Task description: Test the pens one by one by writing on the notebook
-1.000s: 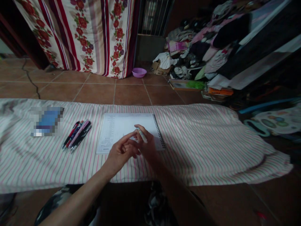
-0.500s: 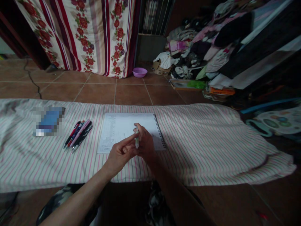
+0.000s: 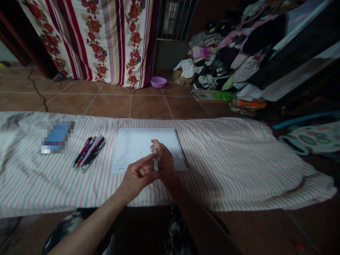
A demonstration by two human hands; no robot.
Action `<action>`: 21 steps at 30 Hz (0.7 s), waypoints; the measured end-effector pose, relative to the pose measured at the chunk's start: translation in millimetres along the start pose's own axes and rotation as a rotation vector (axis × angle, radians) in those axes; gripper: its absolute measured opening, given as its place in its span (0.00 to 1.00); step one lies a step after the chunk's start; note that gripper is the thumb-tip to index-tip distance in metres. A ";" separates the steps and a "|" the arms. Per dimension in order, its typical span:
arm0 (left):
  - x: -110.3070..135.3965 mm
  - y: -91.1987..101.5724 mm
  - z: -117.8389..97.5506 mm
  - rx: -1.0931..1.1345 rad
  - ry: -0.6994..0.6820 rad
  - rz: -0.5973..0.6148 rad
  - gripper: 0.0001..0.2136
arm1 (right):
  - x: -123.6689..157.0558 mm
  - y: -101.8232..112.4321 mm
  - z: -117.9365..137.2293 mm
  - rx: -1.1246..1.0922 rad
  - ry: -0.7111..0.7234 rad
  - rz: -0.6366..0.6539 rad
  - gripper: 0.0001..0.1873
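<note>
White slim pen (image 3: 156,164), one: gripped in right hand (image 3: 166,161), left hand (image 3: 136,175) pinching it too; one white spiral-bound paper notebook (image 3: 140,140) beneath.

left hand (image 3: 136,173) and right hand (image 3: 166,163) curl close together, 2 forearms (image 3: 99,216) angled inward.

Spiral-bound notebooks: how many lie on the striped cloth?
1: the spiral-bound notebook, right of the bundled pens, partly covered by the left hand and right hand. Another could be hidden underneath.
</note>
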State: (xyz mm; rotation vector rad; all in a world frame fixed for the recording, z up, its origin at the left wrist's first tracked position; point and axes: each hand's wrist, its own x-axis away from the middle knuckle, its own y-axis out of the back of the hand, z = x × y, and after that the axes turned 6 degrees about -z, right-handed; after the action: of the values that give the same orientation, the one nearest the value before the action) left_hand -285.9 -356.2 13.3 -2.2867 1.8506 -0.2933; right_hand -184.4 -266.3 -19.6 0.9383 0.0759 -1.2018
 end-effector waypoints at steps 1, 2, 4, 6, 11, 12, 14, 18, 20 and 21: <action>0.6 0.3 0.2 -0.016 -0.002 -0.020 0.24 | 1.1 0.1 1.4 -0.008 0.012 -0.006 0.22; 1.3 0.3 0.4 -0.031 -0.004 -0.037 0.23 | 2.0 0.0 2.7 -0.016 0.029 -0.014 0.22; 2.8 -0.8 0.5 -0.058 -0.002 -0.052 0.20 | 3.0 -0.5 4.5 -0.031 0.061 -0.041 0.21; 3.9 -2.9 0.5 -0.076 0.002 -0.041 0.19 | 2.9 -1.4 4.3 -0.030 0.079 -0.073 0.20; 3.1 -7.3 2.2 -0.021 -0.041 -0.020 0.17 | 3.8 -3.7 -0.3 -0.069 0.044 -0.093 0.20; 2.7 -7.6 3.0 0.003 -0.046 -0.014 0.17 | 4.8 -3.6 -0.3 -0.099 0.019 -0.084 0.20; 2.2 -7.6 5.1 0.050 -0.036 0.008 0.20 | 6.5 -2.6 1.3 -0.169 -0.023 -0.047 0.22; 3.7 -6.7 7.2 0.107 -0.055 0.101 0.32 | 2.6 1.1 6.2 -0.303 -0.110 -0.037 0.22; 4.5 -5.1 6.2 0.090 -0.096 0.110 0.32 | -3.8 3.3 5.2 -0.306 -0.213 -0.110 0.19; 4.6 -3.7 5.6 0.054 -0.106 0.095 0.30 | -7.4 4.6 3.1 -0.299 -0.276 -0.144 0.18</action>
State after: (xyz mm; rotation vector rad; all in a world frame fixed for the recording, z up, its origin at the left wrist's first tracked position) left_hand -279.9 -359.8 9.1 -2.1284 1.8680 -0.2009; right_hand -184.9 -262.5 -11.2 0.5078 0.1002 -1.3991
